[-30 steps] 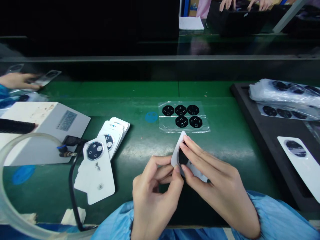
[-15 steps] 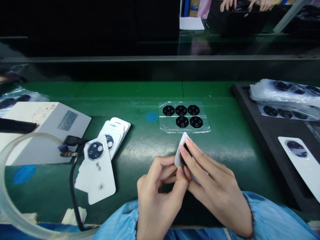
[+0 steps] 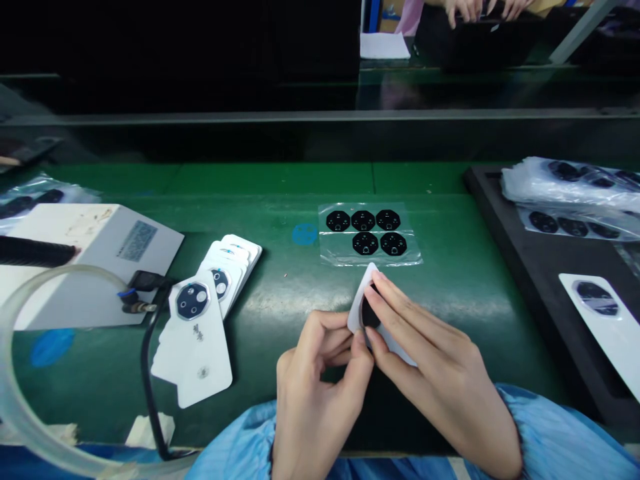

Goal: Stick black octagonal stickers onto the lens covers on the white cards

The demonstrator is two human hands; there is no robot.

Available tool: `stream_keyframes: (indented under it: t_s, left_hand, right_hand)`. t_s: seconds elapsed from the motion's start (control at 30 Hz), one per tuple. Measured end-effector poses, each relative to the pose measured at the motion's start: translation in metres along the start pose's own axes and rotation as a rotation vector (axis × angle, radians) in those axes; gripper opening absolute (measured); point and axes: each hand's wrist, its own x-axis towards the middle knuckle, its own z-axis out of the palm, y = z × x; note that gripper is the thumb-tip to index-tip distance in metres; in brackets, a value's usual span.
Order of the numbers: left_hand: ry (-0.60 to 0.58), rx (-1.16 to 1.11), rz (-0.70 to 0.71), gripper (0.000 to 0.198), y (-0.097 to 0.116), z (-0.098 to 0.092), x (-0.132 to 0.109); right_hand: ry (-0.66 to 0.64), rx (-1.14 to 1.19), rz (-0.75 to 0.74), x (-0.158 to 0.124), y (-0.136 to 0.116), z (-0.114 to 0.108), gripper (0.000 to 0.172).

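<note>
A white phone back cover [image 3: 355, 308] stands tilted between my two hands, with a dark camera lens piece [image 3: 369, 313] on its face. My left hand [image 3: 320, 380] pinches the cover's near left edge between thumb and fingers. Laid over the cover from the right, my right hand [image 3: 435, 360] grips at the dark lens piece with its thumb and fingertips, which hide part of both. Just beyond the hands lies a clear film sheet [image 3: 345, 253] carrying several black octagonal lens stickers [image 3: 365, 243].
Several white phone covers [image 3: 207, 360] are stacked at left, beside a white box [image 3: 160, 247] with a hose [image 3: 20, 413] and black cable [image 3: 145, 373]. At right, a black tray [image 3: 540, 267] holds bagged lens sheets [image 3: 575, 183] and another white cover [image 3: 607, 333]. Another person's hands [image 3: 465, 10] show across.
My right hand's thumb and fingers have shifted slightly on the lens piece, exposing more of the cover's lower part. My left hand keeps its pinch. The other person's hands have moved.
</note>
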Motion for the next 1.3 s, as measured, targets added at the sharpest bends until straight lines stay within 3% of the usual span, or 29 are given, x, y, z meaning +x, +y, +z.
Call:
stream_keyframes:
  t_s: [0.57, 0.87, 1.03, 1.3]
  left_hand:
    - [-0.014, 0.006, -0.023, 0.011, -0.001, 0.003, 0.002]
    - [-0.050, 0.021, -0.082, 0.011, -0.008, -0.004, 0.001]
    - [-0.081, 0.085, -0.075, 0.012, -0.009, -0.005, 0.002]
    - [-0.029, 0.031, -0.036, 0.012, -0.004, -0.002, 0.001]
  right_hand:
    - [-0.001, -0.211, -0.181, 0.001, -0.001, 0.007, 0.037]
    - [-0.086, -0.069, -0.103, 0.003, 0.005, 0.001, 0.040]
    - [-0.062, -0.010, -0.061, 0.004, 0.009, -0.002, 0.039]
    - [-0.042, 0.032, -0.045, 0.004, 0.006, -0.003, 0.040]
